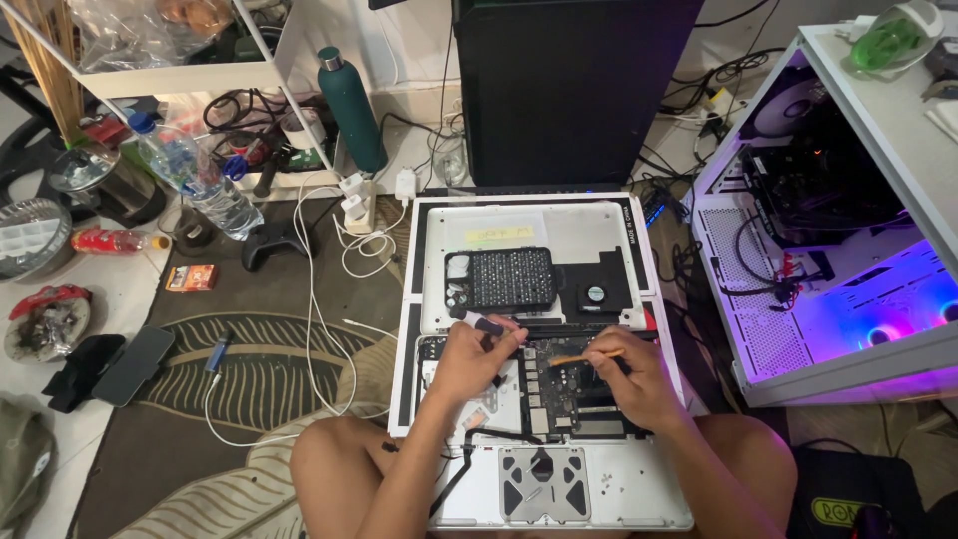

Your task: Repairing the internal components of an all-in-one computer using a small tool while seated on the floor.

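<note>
An opened white laptop point(619, 499) lies on the floor between my knees, its circuit board point(554, 384) exposed. My left hand point(469, 364) grips a small screwdriver point(477, 321) with a grey handle over the board's left side. My right hand point(629, 384) holds a thin orange stick point(584, 356), its tip pointing left across the board. The removed white bottom cover point(589, 225) lies just behind, carrying a black screwdriver bit case point(511, 277) and a small black fan point(595, 292).
A lit desktop computer case point(848, 299) with purple fans stands open at right. A black panel point(574, 90) rises behind. A green bottle point(351, 105), plastic water bottle point(195, 180), game controller point(274, 243), white cables point(319, 319) and a phone point(135, 364) lie at left.
</note>
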